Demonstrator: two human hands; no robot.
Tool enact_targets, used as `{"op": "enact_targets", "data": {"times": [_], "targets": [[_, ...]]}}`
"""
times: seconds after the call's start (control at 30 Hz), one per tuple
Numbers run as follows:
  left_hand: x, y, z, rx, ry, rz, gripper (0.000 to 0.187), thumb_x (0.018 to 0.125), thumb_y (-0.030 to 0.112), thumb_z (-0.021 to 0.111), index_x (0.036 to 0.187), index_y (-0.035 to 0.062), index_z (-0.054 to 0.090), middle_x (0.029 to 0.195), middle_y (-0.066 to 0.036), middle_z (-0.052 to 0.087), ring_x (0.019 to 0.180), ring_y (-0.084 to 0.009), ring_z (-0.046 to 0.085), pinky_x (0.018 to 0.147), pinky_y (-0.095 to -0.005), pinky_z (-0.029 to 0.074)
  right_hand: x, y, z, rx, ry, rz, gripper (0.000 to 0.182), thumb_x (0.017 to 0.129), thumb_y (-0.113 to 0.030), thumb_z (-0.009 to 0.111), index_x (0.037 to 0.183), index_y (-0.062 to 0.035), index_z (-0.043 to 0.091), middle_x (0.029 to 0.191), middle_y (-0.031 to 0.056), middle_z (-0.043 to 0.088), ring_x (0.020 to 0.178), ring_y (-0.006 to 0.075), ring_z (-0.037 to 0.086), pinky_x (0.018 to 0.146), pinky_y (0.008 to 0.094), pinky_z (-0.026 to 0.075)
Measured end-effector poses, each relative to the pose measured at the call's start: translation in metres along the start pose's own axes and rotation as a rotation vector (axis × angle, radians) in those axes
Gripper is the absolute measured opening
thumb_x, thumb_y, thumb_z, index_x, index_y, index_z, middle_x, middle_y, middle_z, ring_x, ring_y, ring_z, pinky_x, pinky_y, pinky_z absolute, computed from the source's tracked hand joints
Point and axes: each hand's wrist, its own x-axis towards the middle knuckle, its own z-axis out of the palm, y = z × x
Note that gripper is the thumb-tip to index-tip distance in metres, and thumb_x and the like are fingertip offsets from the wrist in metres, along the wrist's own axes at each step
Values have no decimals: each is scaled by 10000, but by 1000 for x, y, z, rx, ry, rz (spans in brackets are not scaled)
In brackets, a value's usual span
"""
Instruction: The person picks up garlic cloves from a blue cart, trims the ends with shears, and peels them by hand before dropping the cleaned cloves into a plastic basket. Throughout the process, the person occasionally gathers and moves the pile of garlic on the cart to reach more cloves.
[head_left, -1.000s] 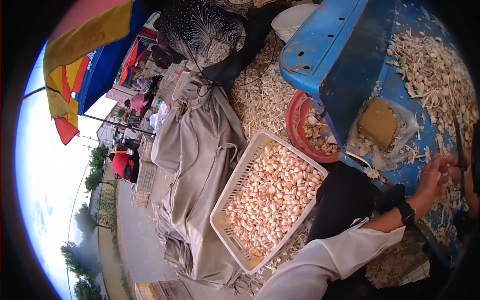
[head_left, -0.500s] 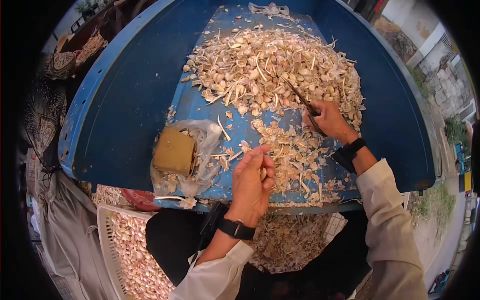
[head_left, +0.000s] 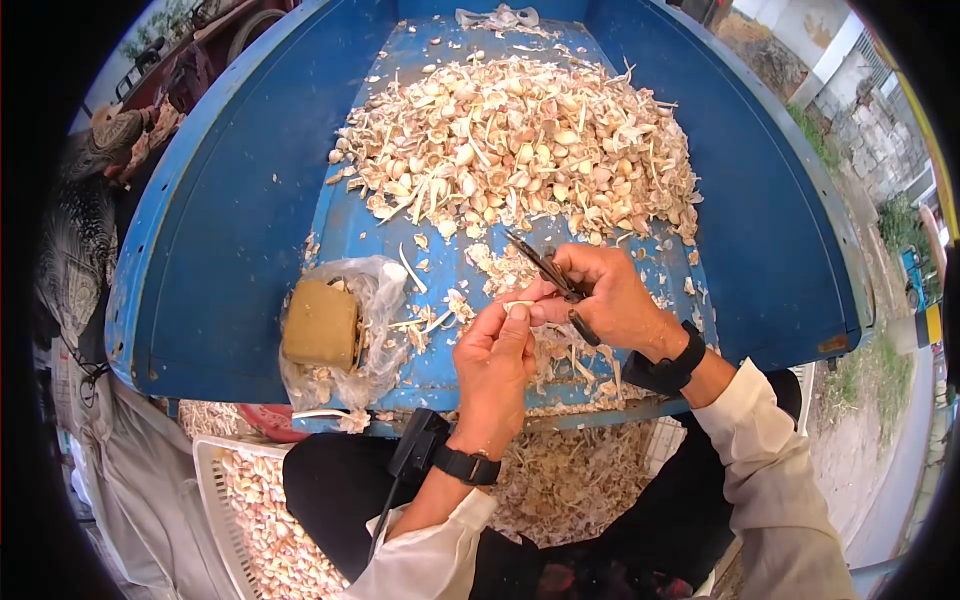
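My left hand [head_left: 495,365] pinches a pale garlic clove [head_left: 518,304] between thumb and fingertips, over the near part of the blue metal bed. Close against it, my right hand [head_left: 618,302] grips dark scissors [head_left: 546,268], with the blades pointing up and left. The right fingertips meet the clove's right end, so which fingers hold it is partly hidden. Beyond both hands lies a heap of garlic cloves [head_left: 540,150] mixed with dry skins and stalks. Loose garlic skins [head_left: 575,365] are scattered beneath the hands.
A tan block [head_left: 321,322] rests in a clear plastic bag [head_left: 378,300] on the left. Blue side walls [head_left: 235,210] flank the bed. Below the edge stands a white crate [head_left: 209,475] holding cloves, with discarded skins [head_left: 560,485] between the dark-clothed legs.
My right hand has come back from the heap toward the left, scissors in hand, and now meets my left hand. A clove now shows at the left fingertips. The view has shifted slightly.
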Motion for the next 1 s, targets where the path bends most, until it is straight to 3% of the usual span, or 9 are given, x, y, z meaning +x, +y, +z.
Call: {"op": "enact_targets", "data": {"times": [0.1, 0.23, 0.33, 0.43, 0.53, 0.6, 0.7, 0.83, 1.0], "targets": [[1, 1, 1, 4, 39, -41, 208, 995, 190, 539, 1113, 39, 620, 836, 22, 603, 578, -8, 388, 453, -159, 287, 3, -1, -9, 242, 58, 181, 234, 761, -128, 807, 814, -26, 603, 632, -42, 581, 548, 4, 455, 494, 194, 342], [-3, 13, 8, 128, 5, 0, 180, 1004, 184, 520, 1062, 53, 630, 772, 39, 560, 557, -8, 371, 451, -163, 279, 3, -18, -12, 115, -84, 195, 232, 754, -117, 805, 798, -40, 590, 673, -21, 610, 599, 21, 504, 521, 202, 380], [-1, 5, 2, 14, -28, -59, 178, 1009, 179, 510, 1057, 58, 631, 731, 50, 530, 549, -8, 367, 447, -165, 271, -8, -35, -1, -320, 33, 37, 260, 725, -90, 795, 819, -14, 564, 674, 52, 582, 612, 96, 554, 538, 277, 427], [-7, 4, 10, -1, 42, -39, 143, 1000, 163, 523, 1019, 62, 623, 726, 49, 555, 561, -19, 413, 446, -161, 288, -26, -32, 18, -457, 212, -163, 221, 722, 7, 737, 859, -6, 564, 685, 111, 576, 617, 283, 592, 568, 366, 474], [-14, 7, 14, 31, 63, -45, 134, 993, 167, 543, 1029, 58, 612, 764, 40, 574, 567, -22, 416, 450, -162, 293, -38, -39, 22, -493, 197, -215, 206, 727, 31, 718, 852, -6, 558, 701, 115, 580, 617, 306, 582, 566, 358, 475], [-16, 9, 4, 69, 77, -61, 140, 989, 171, 553, 1045, 54, 605, 785, 36, 580, 568, -22, 410, 452, -162, 291, -45, -42, 11, -455, 194, -252, 247, 722, -50, 771, 814, -12, 545, 676, 109, 568, 591, 290, 564, 567, 351, 467], [-15, 18, -4, -19, -168, -16, 376, 973, 236, 587, 1291, 39, 548, 798, 29, 549, 562, -14, 377, 463, -164, 277, -49, -63, -28, -572, -24, 77, 436, 671, -308, 858, 762, -30, 533, 646, 97, 560, 552, 271, 530, 538, 344, 441], [-21, 41, -10, 5, -410, -105, 567, 943, 319, 623, 1360, -27, 455, 803, 21, 501, 564, -22, 374, 455, -162, 271, -58, -56, -53, -600, -262, 33, 492, 670, -404, 839, 754, -30, 529, 669, 109, 580, 575, 273, 565, 533, 373, 436], [-22, 42, -15, 77, -531, -141, 477, 963, 296, 591, 1324, -7, 511, 740, 31, 511, 547, -10, 366, 463, -161, 257, -64, -42, -51, -516, -257, 1, 487, 673, -422, 828, 713, -35, 535, 609, 101, 561, 542, 276, 569, 512, 364, 431]]}}
